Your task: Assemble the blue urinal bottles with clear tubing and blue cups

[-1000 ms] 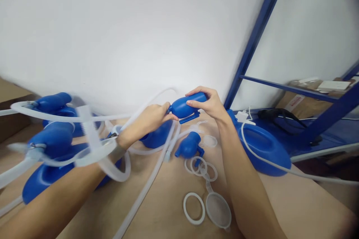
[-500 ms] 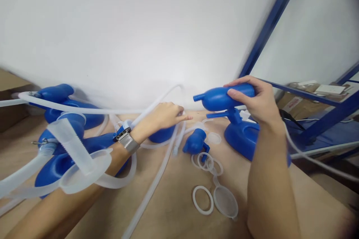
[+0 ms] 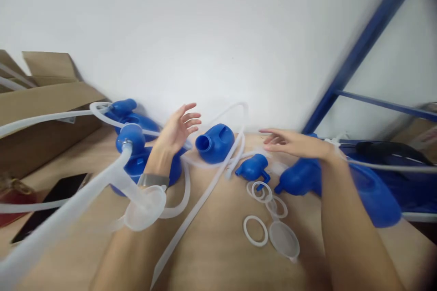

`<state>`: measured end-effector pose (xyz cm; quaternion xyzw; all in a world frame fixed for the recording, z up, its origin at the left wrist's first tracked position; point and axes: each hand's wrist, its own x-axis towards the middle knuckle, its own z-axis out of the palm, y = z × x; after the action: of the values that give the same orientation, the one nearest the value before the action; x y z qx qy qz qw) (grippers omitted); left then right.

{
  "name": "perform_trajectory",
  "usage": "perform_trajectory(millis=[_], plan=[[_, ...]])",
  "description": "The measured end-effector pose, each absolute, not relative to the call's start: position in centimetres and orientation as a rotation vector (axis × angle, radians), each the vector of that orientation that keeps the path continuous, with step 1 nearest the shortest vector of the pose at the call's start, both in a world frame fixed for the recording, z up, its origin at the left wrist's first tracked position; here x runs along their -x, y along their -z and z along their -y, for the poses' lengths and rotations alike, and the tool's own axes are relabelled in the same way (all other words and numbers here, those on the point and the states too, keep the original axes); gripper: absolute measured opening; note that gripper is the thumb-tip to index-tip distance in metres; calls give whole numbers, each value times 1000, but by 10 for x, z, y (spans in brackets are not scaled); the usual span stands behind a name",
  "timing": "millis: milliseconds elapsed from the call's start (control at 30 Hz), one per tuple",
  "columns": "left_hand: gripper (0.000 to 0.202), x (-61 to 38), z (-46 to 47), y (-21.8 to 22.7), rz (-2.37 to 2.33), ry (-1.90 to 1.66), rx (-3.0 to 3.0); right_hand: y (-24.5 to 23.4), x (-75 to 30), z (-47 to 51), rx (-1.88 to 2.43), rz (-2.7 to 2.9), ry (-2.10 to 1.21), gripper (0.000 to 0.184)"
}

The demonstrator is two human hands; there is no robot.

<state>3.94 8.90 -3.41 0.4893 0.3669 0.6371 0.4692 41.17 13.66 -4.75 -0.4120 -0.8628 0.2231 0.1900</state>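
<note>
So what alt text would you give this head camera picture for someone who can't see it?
Two bare hands are open above a wooden table, holding nothing: the left hand with fingers spread, the right hand flat. Near them lie a blue open-mouthed container, a small blue fitting, clear tubing and white rings.

Blue bottle (image 3: 215,142), blue nozzle (image 3: 253,168), white rings (image 3: 255,230), clear tubes (image 3: 201,195), tan table (image 3: 218,254), brown box (image 3: 41,113).
</note>
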Motion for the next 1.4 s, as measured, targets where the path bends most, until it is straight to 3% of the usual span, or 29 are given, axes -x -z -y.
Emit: perform_trajectory(millis=[133,200,300,433,600,833,1033,1233,1400], plan=[[21,-21,-66,42,-1194,-1924,-1113,27,-316,-85,782,2526,-726,60],[20,-20,-53,36,-1252,-2033,-1108,31,-267,-64,627,2693,-482,68],[20,-22,-32,34,-1305,-2129,-955,50,-210,-53,747,2590,27,69],[19,-9,-2,56,-1848,-1885,-1343,74,-173,-65,748,2434,293,62],[38,31,19,90,-2091,-1191,-2474,80,-169,-81,692,2458,202,44],[60,48,0,110,-2077,-674,-2942,59,-192,-75,777,2607,206,49],[53,54,-6,114,-1893,-748,-3178,51,-178,-71,893,2632,78,47],[38,57,-15,117,-1744,-946,-3143,53,-167,-76,908,2592,52,20],[35,44,-22,126,-1866,-1270,-3053,62,-161,-77,946,2521,86,21]])
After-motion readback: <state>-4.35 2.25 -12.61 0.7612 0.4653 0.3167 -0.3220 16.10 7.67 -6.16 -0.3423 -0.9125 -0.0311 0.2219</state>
